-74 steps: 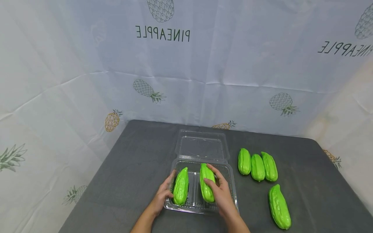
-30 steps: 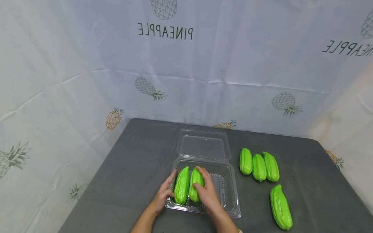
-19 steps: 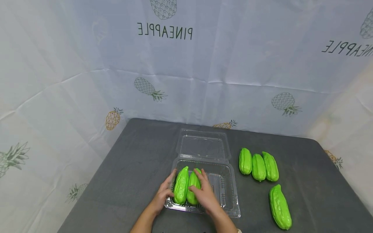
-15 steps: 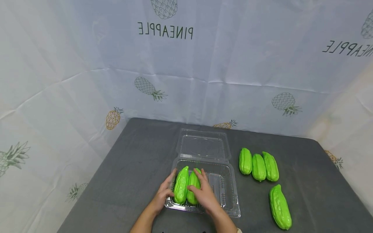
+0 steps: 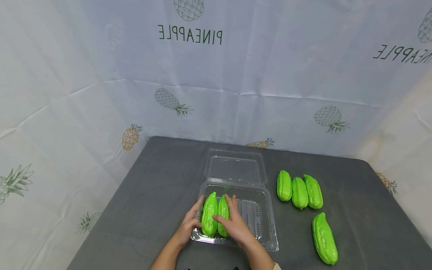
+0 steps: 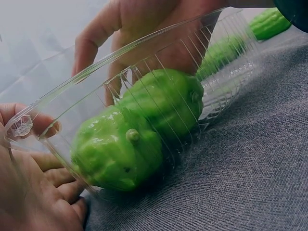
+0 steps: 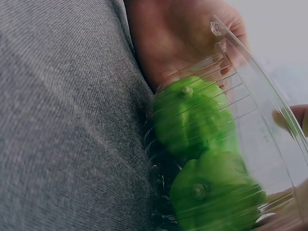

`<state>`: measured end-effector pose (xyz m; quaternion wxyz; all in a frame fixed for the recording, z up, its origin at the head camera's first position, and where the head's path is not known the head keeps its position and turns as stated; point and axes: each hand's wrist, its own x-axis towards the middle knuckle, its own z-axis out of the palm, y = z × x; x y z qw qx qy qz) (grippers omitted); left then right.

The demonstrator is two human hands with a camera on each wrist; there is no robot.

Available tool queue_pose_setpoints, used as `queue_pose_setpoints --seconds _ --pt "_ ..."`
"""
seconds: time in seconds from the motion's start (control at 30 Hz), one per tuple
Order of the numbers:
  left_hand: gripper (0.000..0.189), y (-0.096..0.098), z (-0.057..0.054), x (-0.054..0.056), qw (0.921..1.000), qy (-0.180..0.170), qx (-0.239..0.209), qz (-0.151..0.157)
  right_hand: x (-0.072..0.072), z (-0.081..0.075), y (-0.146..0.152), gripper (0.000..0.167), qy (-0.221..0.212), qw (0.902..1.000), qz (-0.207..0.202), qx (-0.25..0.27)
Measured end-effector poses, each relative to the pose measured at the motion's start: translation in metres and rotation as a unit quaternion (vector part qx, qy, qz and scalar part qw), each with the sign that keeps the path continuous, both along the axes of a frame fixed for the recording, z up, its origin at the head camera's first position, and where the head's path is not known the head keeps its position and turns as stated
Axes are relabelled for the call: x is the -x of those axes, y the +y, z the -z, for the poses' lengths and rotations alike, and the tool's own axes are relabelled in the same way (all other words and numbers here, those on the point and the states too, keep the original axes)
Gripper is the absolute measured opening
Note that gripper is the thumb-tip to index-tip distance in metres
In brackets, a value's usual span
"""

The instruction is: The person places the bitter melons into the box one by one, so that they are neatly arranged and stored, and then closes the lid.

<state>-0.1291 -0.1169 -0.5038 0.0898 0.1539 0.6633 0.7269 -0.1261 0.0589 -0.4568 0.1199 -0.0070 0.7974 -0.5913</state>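
Observation:
A clear plastic clamshell container [image 5: 258, 223] lies on the table, its lid [image 5: 235, 168] folded back behind it. Two green bitter melons rest side by side in its left half. Around the tray's left wall, my left hand [image 5: 185, 229] grips with the thumb over the rim and the fingers outside. Fairly straight fingers of my right hand [image 5: 237, 225] lie along the right side of the inner bitter melon [image 5: 223, 213]. Its thumb reaches across toward the outer bitter melon [image 5: 209, 215]. In the left wrist view both melons' blunt ends [image 6: 118, 149] show through the ribbed front wall.
To the container's right, three bitter melons [image 5: 299, 193] lie together on the grey tabletop [image 5: 162, 176]. Another bitter melon [image 5: 324, 240] lies nearer the front right. A white curtain [image 5: 270, 67] with pineapple prints hangs behind the table.
My right hand has moved left in the tray with the inner bitter melon, which is now beside the outer one. The thumb has slid further left off the inner melon. The left hand stays put.

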Motion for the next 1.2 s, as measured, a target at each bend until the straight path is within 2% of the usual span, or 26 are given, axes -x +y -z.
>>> queue_pose_setpoints --seconds 0.43,0.67,0.9,1.07,1.2 --pt "0.083 -0.001 0.001 0.001 1.0 0.002 0.004 0.002 0.0 0.001 0.0 0.085 -0.007 1.0 -0.004 -0.002" --pt "0.083 0.001 0.0 0.001 0.9999 -0.007 0.006 -0.013 0.0 0.0 0.0 0.079 0.0 1.0 0.009 -0.004" --pt "0.083 0.001 0.001 0.0 0.9999 0.001 0.005 -0.016 0.0 0.001 0.001 0.077 0.002 1.0 0.009 0.004" --pt "0.082 0.001 0.001 0.0 0.9999 0.01 -0.004 -0.005 -0.002 0.0 0.001 0.073 0.04 0.999 0.017 0.012" --pt "0.082 0.001 0.001 0.001 0.9998 0.015 -0.011 0.003 -0.009 -0.009 0.007 0.068 0.083 0.9965 0.01 -0.002"
